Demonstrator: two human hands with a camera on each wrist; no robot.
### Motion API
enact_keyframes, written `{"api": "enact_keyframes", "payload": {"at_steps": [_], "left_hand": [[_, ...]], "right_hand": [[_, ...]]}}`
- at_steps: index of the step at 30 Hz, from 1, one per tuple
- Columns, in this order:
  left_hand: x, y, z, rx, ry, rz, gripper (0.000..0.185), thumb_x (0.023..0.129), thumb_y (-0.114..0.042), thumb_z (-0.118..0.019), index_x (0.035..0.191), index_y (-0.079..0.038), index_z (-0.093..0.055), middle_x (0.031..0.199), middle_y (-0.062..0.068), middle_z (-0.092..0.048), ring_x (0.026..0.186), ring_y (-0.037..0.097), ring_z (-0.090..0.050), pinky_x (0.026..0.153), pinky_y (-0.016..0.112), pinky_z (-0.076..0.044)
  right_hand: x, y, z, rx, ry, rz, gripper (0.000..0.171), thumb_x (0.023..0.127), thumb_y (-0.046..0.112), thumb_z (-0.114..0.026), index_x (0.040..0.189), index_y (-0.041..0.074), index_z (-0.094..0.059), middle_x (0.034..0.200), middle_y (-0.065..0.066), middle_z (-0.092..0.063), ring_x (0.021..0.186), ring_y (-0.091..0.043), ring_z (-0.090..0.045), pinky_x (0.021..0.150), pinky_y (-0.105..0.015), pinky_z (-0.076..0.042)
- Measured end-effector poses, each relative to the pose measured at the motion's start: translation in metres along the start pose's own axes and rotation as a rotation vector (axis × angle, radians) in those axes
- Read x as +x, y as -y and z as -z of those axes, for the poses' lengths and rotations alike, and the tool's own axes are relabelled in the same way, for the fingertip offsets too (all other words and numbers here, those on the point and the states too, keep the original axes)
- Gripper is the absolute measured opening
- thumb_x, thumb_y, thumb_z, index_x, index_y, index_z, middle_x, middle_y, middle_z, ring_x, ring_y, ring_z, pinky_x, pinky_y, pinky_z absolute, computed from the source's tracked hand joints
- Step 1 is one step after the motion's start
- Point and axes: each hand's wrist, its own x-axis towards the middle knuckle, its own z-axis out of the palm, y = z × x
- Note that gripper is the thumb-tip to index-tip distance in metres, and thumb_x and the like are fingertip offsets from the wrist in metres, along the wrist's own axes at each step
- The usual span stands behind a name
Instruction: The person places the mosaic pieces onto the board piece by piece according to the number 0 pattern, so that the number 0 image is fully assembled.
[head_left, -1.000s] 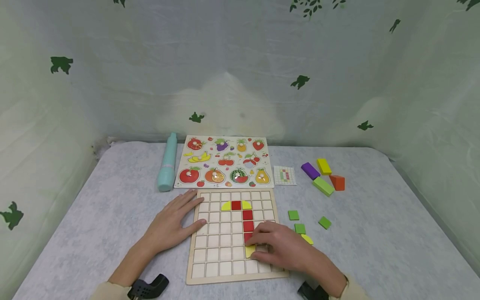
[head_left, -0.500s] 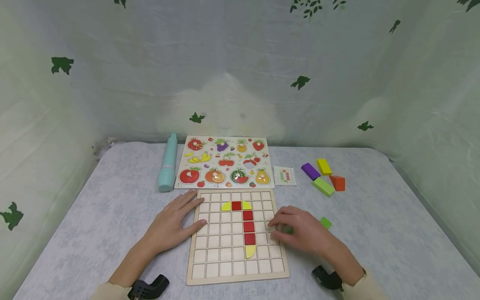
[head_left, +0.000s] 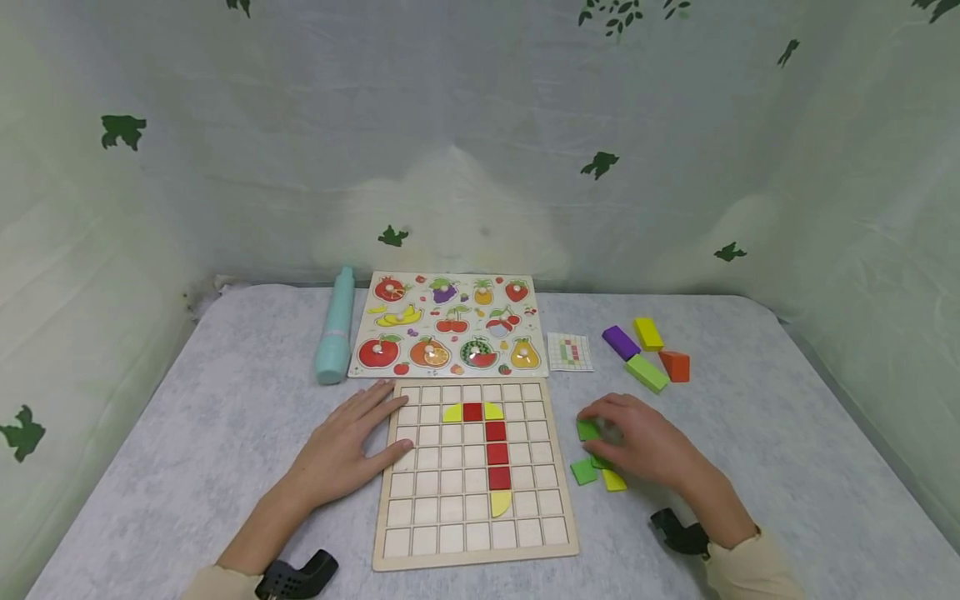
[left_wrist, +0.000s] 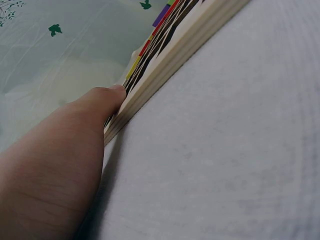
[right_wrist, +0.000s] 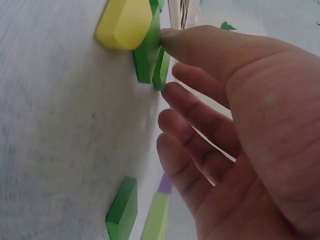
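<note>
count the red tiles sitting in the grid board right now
4. One red tile sits in the second row between two yellow pieces; three more run straight down the next column to the right. None seems hidden.

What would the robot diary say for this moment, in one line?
left hand: flat on table, touching grid board edge | right hand: over green tiles beside board, touching one | board: red and yellow tiles placed
</note>
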Motion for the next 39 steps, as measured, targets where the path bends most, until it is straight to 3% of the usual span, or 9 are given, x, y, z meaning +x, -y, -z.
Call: {"api": "enact_keyframes", "payload": {"at_steps": [11, 16, 23, 30, 39], "left_hand": [[0.000, 0.002, -0.001, -0.003, -0.009, -0.015, 0.070, 0.092, -0.053, -0.071, 0.148, -0.016, -0.057, 0.163, 0.012, -0.041, 0.150, 0.038, -0.037, 0.117, 0.063, -0.036], [0.000, 0.002, -0.002, -0.004, -0.006, -0.014, 0.070, 0.092, -0.053, -0.071, 0.148, -0.016, -0.057, 0.163, 0.012, -0.041, 0.150, 0.038, -0.037, 0.118, 0.063, -0.036], [0.000, 0.002, -0.002, 0.002, -0.002, -0.008, 0.070, 0.091, -0.052, -0.072, 0.149, -0.016, -0.056, 0.163, 0.012, -0.041, 0.150, 0.038, -0.037, 0.117, 0.064, -0.036], [0.000, 0.003, -0.002, 0.001, 0.001, -0.007, 0.070, 0.092, -0.054, -0.071, 0.149, -0.016, -0.056, 0.163, 0.011, -0.041, 0.150, 0.038, -0.036, 0.117, 0.064, -0.036], [0.001, 0.003, -0.002, 0.007, 0.003, -0.005, 0.070, 0.092, -0.054, -0.071, 0.149, -0.016, -0.056, 0.163, 0.011, -0.041, 0.151, 0.037, -0.036, 0.118, 0.063, -0.035]], "right_hand": [[0.002, 0.003, -0.004, -0.038, -0.012, -0.014, 0.025, 0.089, 0.025, -0.082, 0.113, 0.018, -0.077, 0.111, 0.004, -0.070, 0.094, -0.011, -0.061, 0.083, -0.036, -0.058], [0.002, 0.011, -0.005, -0.044, -0.044, -0.007, 0.023, 0.088, 0.028, -0.082, 0.110, 0.020, -0.078, 0.105, 0.010, -0.069, 0.092, -0.009, -0.060, 0.081, -0.033, -0.057], [0.002, 0.033, -0.013, 0.011, -0.099, 0.086, 0.024, 0.088, 0.032, -0.083, 0.109, 0.022, -0.078, 0.102, 0.013, -0.067, 0.087, -0.007, -0.057, 0.074, -0.024, -0.054], [0.001, 0.061, -0.025, 0.050, -0.081, 0.133, 0.026, 0.087, 0.035, -0.084, 0.110, 0.023, -0.078, 0.109, 0.011, -0.069, 0.098, -0.006, -0.058, 0.082, -0.026, -0.058], [-0.002, 0.093, -0.038, 0.120, -0.010, 0.217, 0.025, 0.090, 0.035, -0.081, 0.112, 0.023, -0.078, 0.106, 0.015, -0.068, 0.102, -0.005, -0.060, 0.088, -0.026, -0.057]]}}
